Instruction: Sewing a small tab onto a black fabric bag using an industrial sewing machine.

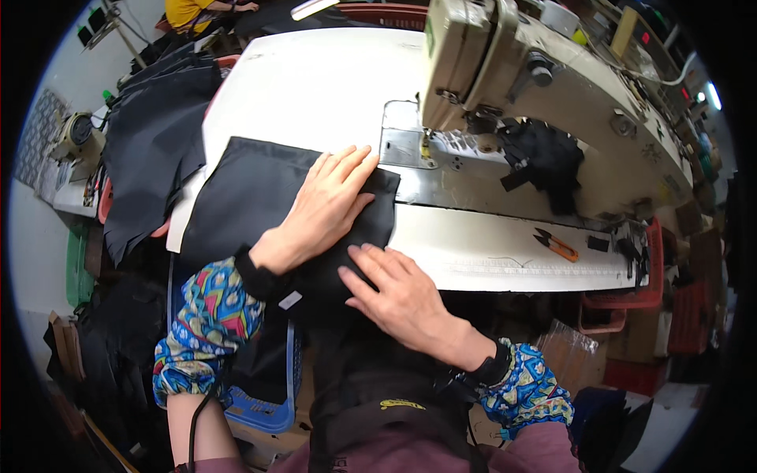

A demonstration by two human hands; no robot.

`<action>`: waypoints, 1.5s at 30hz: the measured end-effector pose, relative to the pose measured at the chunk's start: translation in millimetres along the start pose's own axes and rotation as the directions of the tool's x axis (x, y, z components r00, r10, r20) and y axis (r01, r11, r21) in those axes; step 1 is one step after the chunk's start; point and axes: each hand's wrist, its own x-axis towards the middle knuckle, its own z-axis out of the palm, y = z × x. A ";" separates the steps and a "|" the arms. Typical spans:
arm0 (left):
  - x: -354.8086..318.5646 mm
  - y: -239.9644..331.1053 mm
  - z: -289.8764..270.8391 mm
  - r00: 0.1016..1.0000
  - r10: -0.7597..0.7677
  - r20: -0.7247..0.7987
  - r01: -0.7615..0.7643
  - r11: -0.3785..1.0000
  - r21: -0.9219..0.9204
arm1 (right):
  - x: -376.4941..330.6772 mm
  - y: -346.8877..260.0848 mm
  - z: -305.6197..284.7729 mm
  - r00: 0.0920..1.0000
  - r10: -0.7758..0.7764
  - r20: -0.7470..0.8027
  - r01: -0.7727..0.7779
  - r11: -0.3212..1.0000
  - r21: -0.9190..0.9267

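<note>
A black fabric panel [244, 189] lies on the white sewing table, its near part hanging past the front edge. Flat on its right part rests my left hand [327, 201], fingers stretched toward the needle area. My right hand [394, 296] lies on the cloth's lower right, fingers extended and a little apart. Neither hand grips anything that I can see. Just beyond the panel's right corner stands the sewing machine [465, 71], with its needle and presser foot [426, 146] over a metal plate. A small white label [290, 299] shows on the black cloth below my left wrist.
Orange-handled thread snips [557, 245] lie on the table's right, beside a printed ruler scale [536, 270]. Black scraps [544, 158] bunch under the machine arm. A stack of black panels [154, 150] hangs at left. A blue basket [272, 414] stands below; a person in yellow [185, 14] sits far left.
</note>
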 end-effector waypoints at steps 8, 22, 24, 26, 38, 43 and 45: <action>15.0 -5.5 25.1 0.967 -0.237 0.089 0.246 0.795 -0.555 | -24.0 30.1 -22.4 0.993 0.081 -0.088 -0.063 0.980 0.189; 23.8 -4.7 28.0 0.971 -0.213 0.107 0.238 0.906 -0.351 | 2.1 79.1 -29.7 0.996 0.087 -0.013 -0.087 0.970 -0.227; 22.9 -3.7 30.3 0.976 -0.207 0.068 0.218 0.916 -0.337 | 2.4 80.0 -31.0 0.996 0.082 -0.018 -0.084 0.970 -0.229; 23.5 -2.9 33.3 0.980 -0.185 0.076 0.200 0.929 -0.310 | 2.7 86.3 -32.2 0.999 0.047 -0.012 -0.049 0.972 -0.229; 81.7 -8.1 70.4 0.947 -0.311 0.087 0.323 0.911 -0.256 | 6.7 136.8 -49.4 0.972 0.224 0.071 -0.201 0.948 -0.246; 92.0 -25.5 87.1 0.962 -0.274 0.009 0.264 0.915 -0.304 | 12.2 145.2 -47.7 0.972 0.234 0.011 -0.225 0.943 -0.245; 97.0 -31.2 89.5 0.969 -0.246 -0.008 0.232 0.925 -0.302 | 13.2 146.6 -46.4 0.962 0.272 -0.032 -0.271 0.928 -0.256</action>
